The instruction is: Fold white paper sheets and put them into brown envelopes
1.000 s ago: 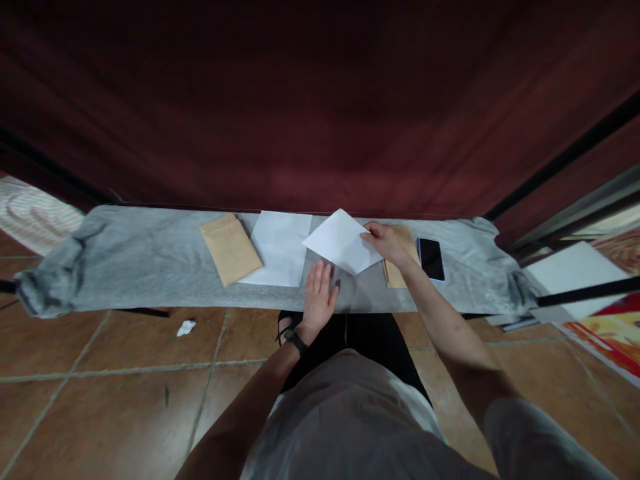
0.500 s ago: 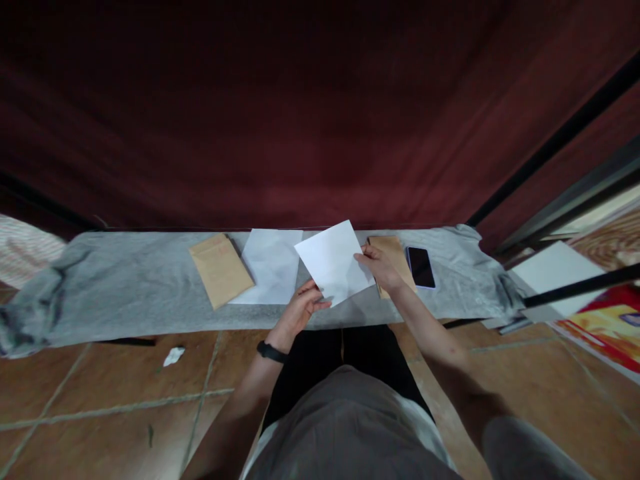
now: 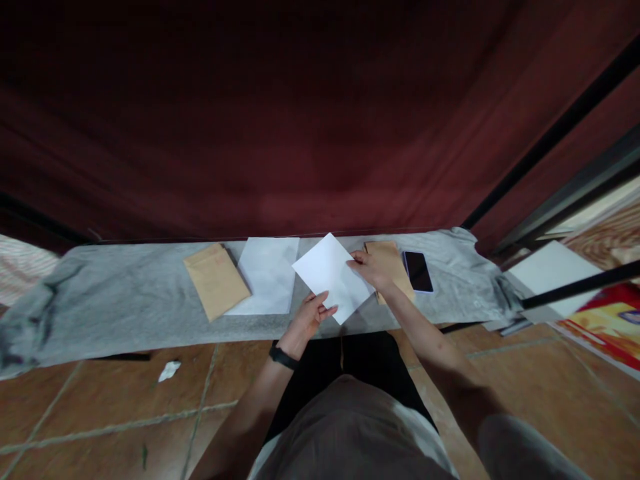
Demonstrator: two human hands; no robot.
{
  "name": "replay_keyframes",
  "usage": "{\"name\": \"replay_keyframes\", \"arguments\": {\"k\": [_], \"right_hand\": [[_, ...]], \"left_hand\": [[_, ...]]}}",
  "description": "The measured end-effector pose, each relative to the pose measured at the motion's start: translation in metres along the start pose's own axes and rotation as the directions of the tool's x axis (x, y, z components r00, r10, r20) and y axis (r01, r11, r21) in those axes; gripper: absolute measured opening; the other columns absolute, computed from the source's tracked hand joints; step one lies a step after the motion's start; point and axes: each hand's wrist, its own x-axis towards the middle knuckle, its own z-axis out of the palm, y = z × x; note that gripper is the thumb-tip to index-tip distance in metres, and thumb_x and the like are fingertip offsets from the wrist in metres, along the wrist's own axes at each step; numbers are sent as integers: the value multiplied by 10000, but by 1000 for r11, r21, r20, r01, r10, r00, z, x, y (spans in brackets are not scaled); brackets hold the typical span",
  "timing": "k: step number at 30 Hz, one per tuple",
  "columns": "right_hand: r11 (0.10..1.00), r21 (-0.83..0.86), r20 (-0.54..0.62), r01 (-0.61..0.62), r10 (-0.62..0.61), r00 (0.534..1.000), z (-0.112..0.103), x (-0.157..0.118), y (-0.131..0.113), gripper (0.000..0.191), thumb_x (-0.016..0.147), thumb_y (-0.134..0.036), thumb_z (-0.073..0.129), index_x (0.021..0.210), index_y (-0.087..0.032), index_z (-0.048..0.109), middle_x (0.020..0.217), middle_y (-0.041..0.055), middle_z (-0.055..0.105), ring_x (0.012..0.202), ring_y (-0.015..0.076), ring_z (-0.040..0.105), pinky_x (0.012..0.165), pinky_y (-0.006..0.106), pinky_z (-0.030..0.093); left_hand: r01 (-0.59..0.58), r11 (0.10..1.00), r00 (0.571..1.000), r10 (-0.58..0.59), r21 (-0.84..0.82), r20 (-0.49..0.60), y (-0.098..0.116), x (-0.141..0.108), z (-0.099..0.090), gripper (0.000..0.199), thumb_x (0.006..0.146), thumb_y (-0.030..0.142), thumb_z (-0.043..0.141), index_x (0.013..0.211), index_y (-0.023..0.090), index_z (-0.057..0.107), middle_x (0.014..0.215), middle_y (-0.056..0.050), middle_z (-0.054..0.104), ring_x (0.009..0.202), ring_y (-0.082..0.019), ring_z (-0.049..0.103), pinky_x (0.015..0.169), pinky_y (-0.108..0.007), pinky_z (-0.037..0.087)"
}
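Between my hands is a white sheet of paper (image 3: pixel 331 275), turned so one corner points away from me. My left hand (image 3: pixel 309 316) grips its lower left edge, thumb on top and the other fingers partly beneath. At the upper right edge, my right hand (image 3: pixel 369 268) pinches the same sheet. More white paper (image 3: pixel 269 273) lies flat to the left, partly covered by a brown paper envelope (image 3: pixel 217 281). Another brown envelope (image 3: pixel 392 264) lies under my right hand and wrist, which hide part of it.
A phone (image 3: pixel 418 271) with a dark screen lies right of the right-hand envelope. Grey cloth (image 3: pixel 125 287) covers the narrow bench. A dark red curtain (image 3: pixel 300 167) hangs behind it. A black metal bar (image 3: pixel 580 285) and a white board (image 3: pixel 553 270) stand at the right.
The held sheet has turned, its far corner swinging left and its near corner coming closer to me. Both hands keep hold of it, with my right hand slightly further left.
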Motion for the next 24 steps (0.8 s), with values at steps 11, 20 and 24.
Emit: {"name": "replay_keyframes", "arguments": {"k": [11, 20, 24], "right_hand": [[990, 34, 42, 137, -138, 989, -10, 17, -1, 245, 732, -449, 637, 757, -215, 569, 695, -51, 571, 640, 127, 520, 591, 234, 417], [927, -123, 43, 355, -352, 935, -17, -24, 46, 211, 763, -229, 620, 965, -237, 681, 1161, 61, 705, 1139, 234, 644, 1003, 395, 494], [895, -279, 115, 348, -329, 937, -4, -63, 92, 446, 740, -76, 553, 1122, -249, 706, 1280, 75, 682, 1249, 241, 614, 1097, 449, 464]], "left_hand": [[-376, 926, 926, 374, 44, 42, 17, 8, -3, 209, 725, 284, 838, 835, 168, 704, 851, -12, 735, 826, -149, 689, 989, -422, 569], [-755, 337, 631, 608, 563, 481, 11, 42, -36, 280, 806, 171, 637, 1053, 226, 757, 1289, -84, 691, 1306, -256, 575, 1165, -507, 395], [-775, 203, 603, 522, 599, 603, -9, 56, -58, 332, 791, 64, 576, 1030, 210, 753, 1282, -106, 689, 1348, -249, 545, 1150, -534, 415]]}}
